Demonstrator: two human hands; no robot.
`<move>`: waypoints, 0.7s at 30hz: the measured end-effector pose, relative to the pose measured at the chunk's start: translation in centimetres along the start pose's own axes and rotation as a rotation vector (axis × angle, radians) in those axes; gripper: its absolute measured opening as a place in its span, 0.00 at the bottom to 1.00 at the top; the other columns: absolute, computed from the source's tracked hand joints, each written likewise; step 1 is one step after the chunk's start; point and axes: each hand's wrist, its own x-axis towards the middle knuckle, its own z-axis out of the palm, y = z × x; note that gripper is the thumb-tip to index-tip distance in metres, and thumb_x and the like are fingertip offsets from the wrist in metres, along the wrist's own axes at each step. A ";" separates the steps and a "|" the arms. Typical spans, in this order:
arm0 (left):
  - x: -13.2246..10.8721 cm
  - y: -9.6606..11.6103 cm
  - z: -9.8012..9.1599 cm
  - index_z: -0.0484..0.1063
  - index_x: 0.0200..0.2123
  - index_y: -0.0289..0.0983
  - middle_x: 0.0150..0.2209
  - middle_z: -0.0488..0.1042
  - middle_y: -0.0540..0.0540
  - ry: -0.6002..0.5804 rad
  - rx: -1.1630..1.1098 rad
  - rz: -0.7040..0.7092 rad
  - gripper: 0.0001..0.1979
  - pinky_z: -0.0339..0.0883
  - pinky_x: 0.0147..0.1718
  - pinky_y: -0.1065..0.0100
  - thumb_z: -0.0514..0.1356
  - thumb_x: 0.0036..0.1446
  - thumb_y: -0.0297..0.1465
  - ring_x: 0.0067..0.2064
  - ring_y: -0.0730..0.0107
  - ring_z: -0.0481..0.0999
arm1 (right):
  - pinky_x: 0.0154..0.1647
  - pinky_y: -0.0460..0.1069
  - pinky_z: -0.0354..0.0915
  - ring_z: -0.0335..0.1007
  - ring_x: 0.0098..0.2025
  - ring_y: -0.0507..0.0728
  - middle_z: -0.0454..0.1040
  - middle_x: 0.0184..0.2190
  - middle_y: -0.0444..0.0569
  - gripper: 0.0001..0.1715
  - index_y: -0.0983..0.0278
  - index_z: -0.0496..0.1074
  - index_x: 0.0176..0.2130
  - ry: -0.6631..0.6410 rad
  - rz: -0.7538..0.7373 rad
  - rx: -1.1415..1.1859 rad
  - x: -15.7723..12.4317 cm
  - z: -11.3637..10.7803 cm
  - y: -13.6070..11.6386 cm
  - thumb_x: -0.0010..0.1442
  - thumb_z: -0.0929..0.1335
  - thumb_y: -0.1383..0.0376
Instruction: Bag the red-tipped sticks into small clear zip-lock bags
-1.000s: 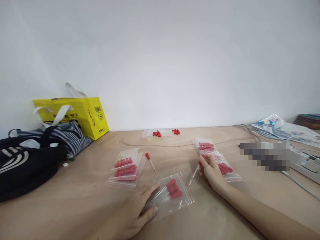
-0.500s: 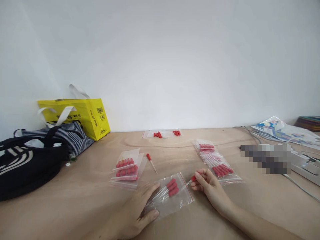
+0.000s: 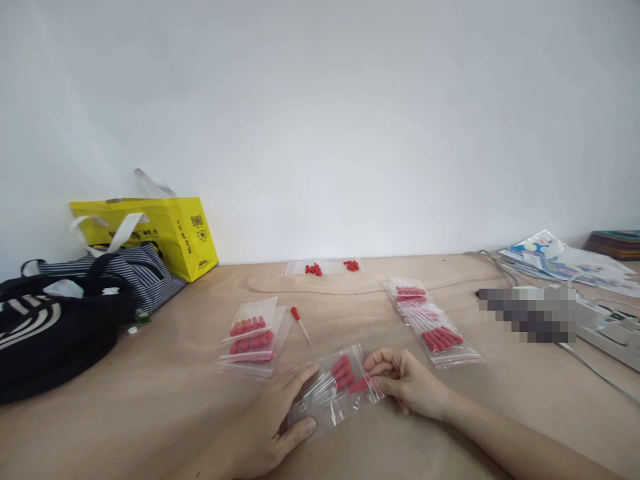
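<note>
Under my left hand [image 3: 270,420] lies the closed end of a clear zip bag [image 3: 334,417], with my fingers and thumb gripping it from either side. Inside the bag several droppers lie side by side, their red rubber bulbs [image 3: 343,373] toward the mouth at the right. My right hand [image 3: 407,383] is at that mouth, fingertips pinched at the red bulb of a further dropper [image 3: 359,385], which is in the bag's opening. Its thin tube is hidden among the others. A single loose dropper [image 3: 302,327] rests on the table just beyond the bag.
Filled zip bags are stacked at left [image 3: 250,337] and overlap at right [image 3: 440,337]. Near the wall lies a bag with loose red bulbs [image 3: 313,269]. A yellow tote [image 3: 187,240], black bag [image 3: 55,333] and green bottle [image 3: 143,317] stand left; a power strip [image 3: 607,333] lies right.
My right hand has moved left to the bag's mouth, carrying the dropper into it tube first. The left hand keeps its grip on the bag.
</note>
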 end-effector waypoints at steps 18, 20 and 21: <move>0.0 0.8 -0.5 0.51 0.57 0.46 0.56 0.59 0.47 0.043 -0.009 -0.031 0.28 0.53 0.52 0.55 0.56 0.54 0.34 0.54 0.56 0.59 | 0.19 0.40 0.57 0.61 0.20 0.45 0.70 0.22 0.42 0.04 0.67 0.68 0.27 0.138 -0.087 -0.488 8.0 -0.4 -5.2 0.47 0.65 0.68; -0.1 1.2 -0.7 0.52 0.57 0.46 0.56 0.59 0.48 0.052 -0.014 -0.033 0.27 0.52 0.53 0.56 0.56 0.54 0.34 0.54 0.57 0.59 | 0.25 0.41 0.60 0.66 0.26 0.48 0.72 0.27 0.45 0.06 0.67 0.69 0.29 0.148 -0.090 -0.537 10.1 1.7 -5.6 0.45 0.67 0.67; 0.0 1.3 -0.8 0.51 0.57 0.47 0.56 0.58 0.48 0.035 -0.019 -0.026 0.27 0.52 0.53 0.56 0.56 0.54 0.34 0.54 0.58 0.58 | 0.26 0.42 0.61 0.67 0.28 0.50 0.73 0.28 0.47 0.10 0.67 0.69 0.30 0.151 -0.082 -0.567 11.0 2.9 -5.7 0.43 0.68 0.66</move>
